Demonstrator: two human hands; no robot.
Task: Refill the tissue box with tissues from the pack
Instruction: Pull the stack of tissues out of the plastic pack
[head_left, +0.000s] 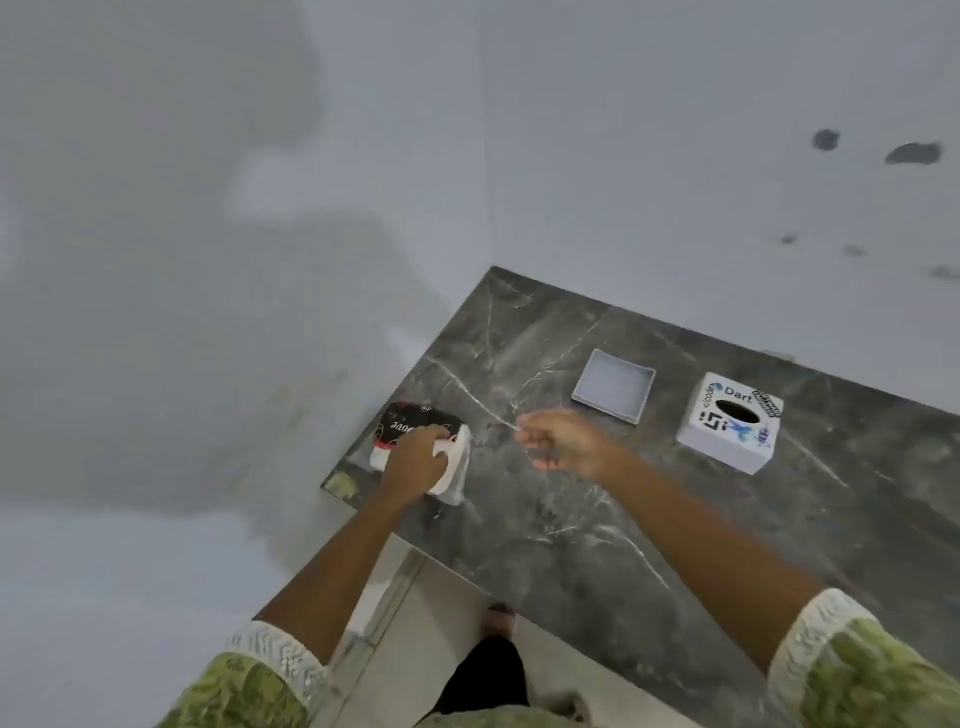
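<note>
Dark marble counter (649, 519) holds everything. Left hand (413, 460) grips the soft black-and-white tissue pack (415, 426) at nine o'clock. Right hand (566, 441) is curled, pinching something thin. White square tissue box (730, 421) sits at three o'clock, beside its flat white tray lid (613, 384).

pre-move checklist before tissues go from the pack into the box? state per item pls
1. Tissue pack pinned on the counter by left hand: ok.
2. Pack opened: cannot tell, blurred.
3. Right hand free to pull tissues: cannot tell; fingers curled, maybe pinching something thin.
4. Tissue box apart from its tray: ok.
5. Tray empty: ok.
6. Clear path from pack to tray: ok.
</note>
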